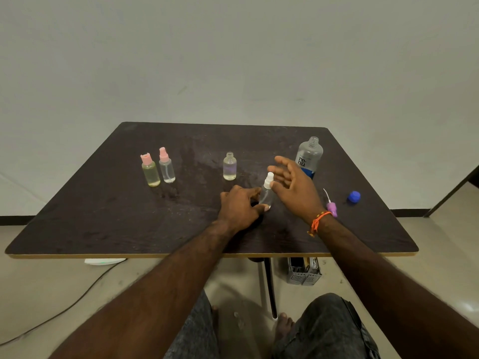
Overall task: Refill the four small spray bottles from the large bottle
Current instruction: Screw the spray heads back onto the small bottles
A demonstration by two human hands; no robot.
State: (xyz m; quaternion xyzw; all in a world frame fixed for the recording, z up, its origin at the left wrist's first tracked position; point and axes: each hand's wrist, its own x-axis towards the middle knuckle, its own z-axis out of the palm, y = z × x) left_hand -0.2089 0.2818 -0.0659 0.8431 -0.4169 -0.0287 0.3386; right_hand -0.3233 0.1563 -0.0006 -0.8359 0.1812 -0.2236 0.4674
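Dark and scuffed, the bench point(103, 216) stands before a pale wall. Toward its left edge two pink-topped spray bottles point(158, 168) stand capped. Mid-bench an uncapped small bottle point(229, 167) waits open. Nearer the front edge the left hand point(239, 206) pinches the base of a white-capped spray bottle point(267, 190), while the right hand point(293, 183) hovers spread and empty beside its top. Behind it, toward the right edge, the large bottle point(308, 158) stands uncapped; a careless backward sweep could topple and spill it.
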